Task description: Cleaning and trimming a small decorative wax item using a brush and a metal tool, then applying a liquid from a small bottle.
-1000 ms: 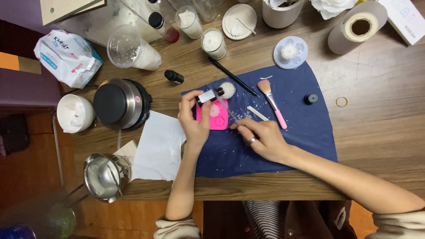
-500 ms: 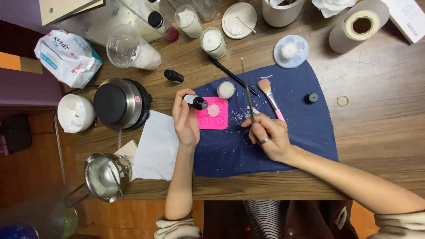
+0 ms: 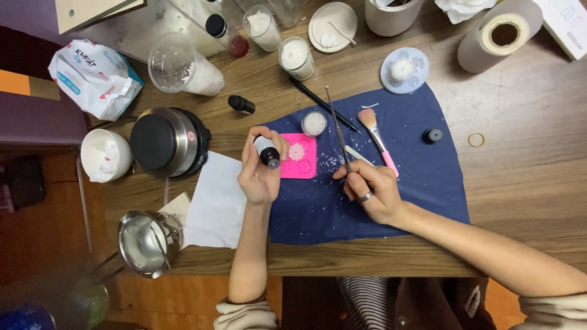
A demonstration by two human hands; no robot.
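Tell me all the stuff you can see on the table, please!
Cloth: one, dark blue, table middle.
Mould: one, pink, on the cloth.
Small bottle: one, white with black cap, in the left hand.
Thin tool: one, metal, in the right hand.
Brush: one, pink handle, on the cloth.
Small jar: one, clear, above the mould.
Black cap: one, on the cloth, right.
Hot plate: one, black and silver, left.
Pitcher: one, steel, table's near edge.
Paper roll: one, top right.
Paper sheet: one, white, beside the cloth.
Left hand: grip around the bottle.
Right hand: grip on the tool.
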